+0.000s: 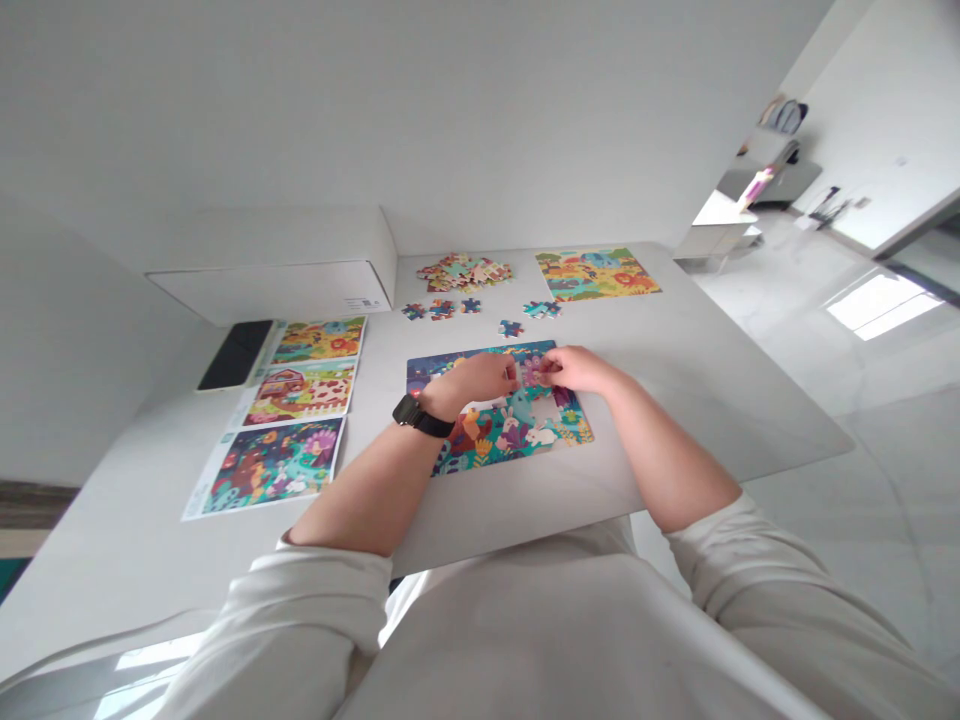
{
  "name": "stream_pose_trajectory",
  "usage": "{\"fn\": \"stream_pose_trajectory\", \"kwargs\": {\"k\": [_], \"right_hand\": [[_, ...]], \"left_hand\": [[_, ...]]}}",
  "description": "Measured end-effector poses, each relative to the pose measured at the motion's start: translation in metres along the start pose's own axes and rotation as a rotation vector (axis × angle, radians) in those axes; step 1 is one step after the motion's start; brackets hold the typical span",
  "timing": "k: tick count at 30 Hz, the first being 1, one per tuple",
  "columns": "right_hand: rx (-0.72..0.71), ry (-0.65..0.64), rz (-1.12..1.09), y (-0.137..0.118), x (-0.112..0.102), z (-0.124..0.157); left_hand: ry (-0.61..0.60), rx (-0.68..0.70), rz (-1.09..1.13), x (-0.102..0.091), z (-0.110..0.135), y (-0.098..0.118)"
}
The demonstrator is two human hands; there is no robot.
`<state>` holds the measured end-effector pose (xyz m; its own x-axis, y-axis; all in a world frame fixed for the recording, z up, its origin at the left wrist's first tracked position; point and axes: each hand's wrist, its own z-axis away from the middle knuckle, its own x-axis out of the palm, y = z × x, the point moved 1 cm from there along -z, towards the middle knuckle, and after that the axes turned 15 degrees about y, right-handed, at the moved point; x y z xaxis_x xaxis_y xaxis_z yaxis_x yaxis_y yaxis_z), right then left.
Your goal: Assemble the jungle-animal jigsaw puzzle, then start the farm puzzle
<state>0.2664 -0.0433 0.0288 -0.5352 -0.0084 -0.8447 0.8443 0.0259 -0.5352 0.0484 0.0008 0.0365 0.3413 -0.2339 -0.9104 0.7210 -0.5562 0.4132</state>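
Fingers of my left hand (484,378) and right hand (583,370), bent over the puzzle (517,432)

From the camera on my head, the puzzle lies on the grey table (697,385) straight in front of me, its long axis running crosswise, left to right. My left fingers curl down over its upper middle, that forearm slanting across its left part; my right ones sit by its far right corner, thumb and fingertips drawn close together. Whether either set grips a piece, I cannot tell.

What counts is the pinkish-purple patch (531,373) between my two sets of fingertips: right of the left ones, left of the right ones, with the right hand seemingly the nearer. On my side of the right fingertips, a pale gap (546,408) shows. Beyond the puzzle's far edge, a loose blue piece (511,328) lies by itself, with teal pieces (541,310) farther off to its right.
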Motion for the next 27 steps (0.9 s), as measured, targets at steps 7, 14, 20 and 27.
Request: {"fn": "stream_pose_trajectory", "kwargs": {"k": [7, 14, 20, 27], "right_hand": [[-0.031, 0.022, 0.096, -0.005, 0.000, 0.002], [-0.077, 0.070, 0.176, -0.005, 0.003, 0.005], [-0.092, 0.056, 0.176, -0.006, 0.004, 0.005], [-0.050, 0.074, 0.160, -0.003, 0.000, 0.005]], "left_hand": [[0.060, -0.006, -0.068, 0.006, 0.003, 0.008], [0.088, -0.018, -0.090, 0.015, 0.002, 0.008], [0.089, -0.024, -0.104, 0.014, 0.002, 0.009], [0.075, -0.039, -0.102, 0.014, 0.002, 0.009]]}}
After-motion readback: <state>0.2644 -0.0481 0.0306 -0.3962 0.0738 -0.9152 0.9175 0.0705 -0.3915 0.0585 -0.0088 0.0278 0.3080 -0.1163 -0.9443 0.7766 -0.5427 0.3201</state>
